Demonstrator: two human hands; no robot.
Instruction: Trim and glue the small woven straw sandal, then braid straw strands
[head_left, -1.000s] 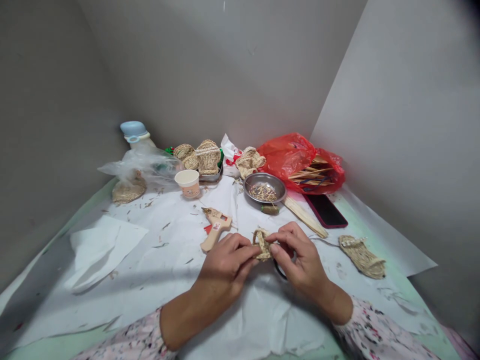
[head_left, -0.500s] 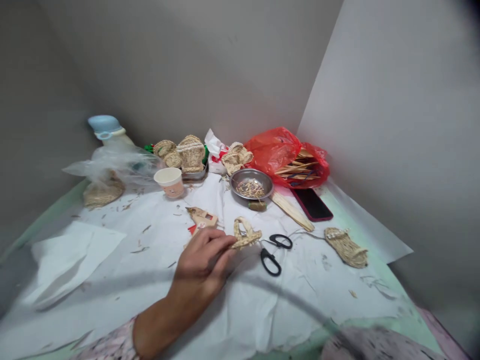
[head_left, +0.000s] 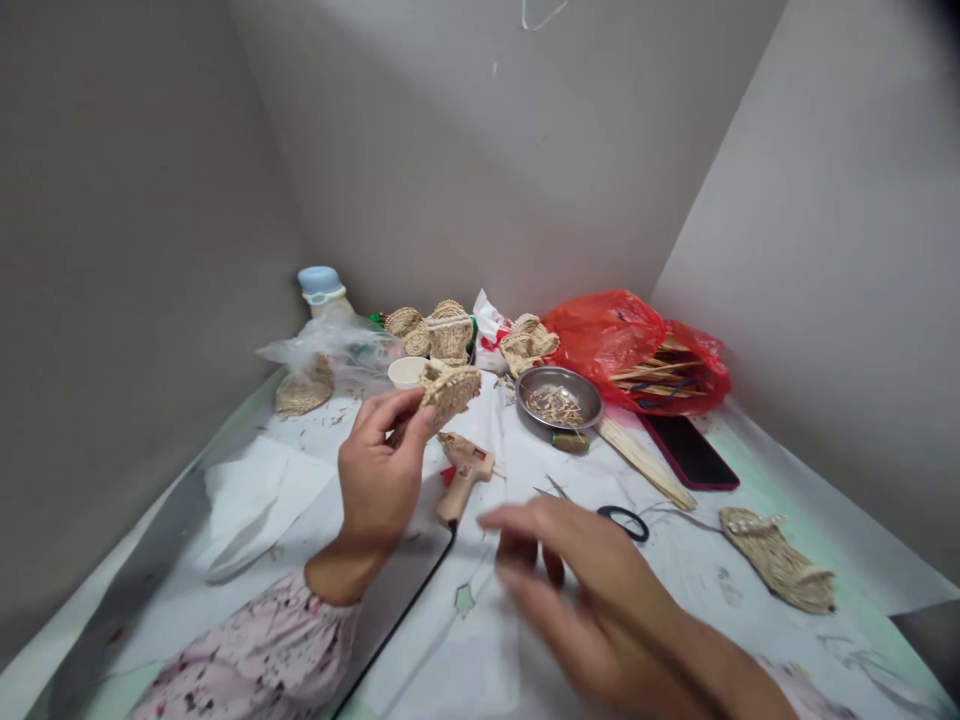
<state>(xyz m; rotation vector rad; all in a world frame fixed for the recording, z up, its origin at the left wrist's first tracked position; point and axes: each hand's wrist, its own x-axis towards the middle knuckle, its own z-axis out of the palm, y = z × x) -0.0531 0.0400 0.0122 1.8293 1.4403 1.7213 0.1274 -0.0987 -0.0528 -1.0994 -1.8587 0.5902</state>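
My left hand (head_left: 380, 480) pinches a small woven straw piece (head_left: 454, 392) between thumb and fingers, raised above the table and tilted edge-on. Low in front, my right hand (head_left: 592, 590) hovers over the white paper with thumb and fingers apart and nothing visible in it. Between the hands lies a beige hot glue gun (head_left: 466, 472) with a red trigger, its black cord running toward me. Scissors (head_left: 624, 523) with black handles rest just beyond my right hand, which partly hides them. A woven straw boot shape (head_left: 780, 560) lies flat at the right.
Toward the back stand a steel bowl (head_left: 559, 372) of straw bits, a paper cup (head_left: 409, 373), several woven straw pieces (head_left: 450, 330) and a red plastic bag (head_left: 607, 320) of straw strips. A phone (head_left: 690, 452) lies at right, a blue-capped bottle (head_left: 321, 285) at back left.
My left hand has lifted the woven straw piece off the scissors area and turned it, moving up and left. My right hand has come into view. The glue gun is now uncovered.
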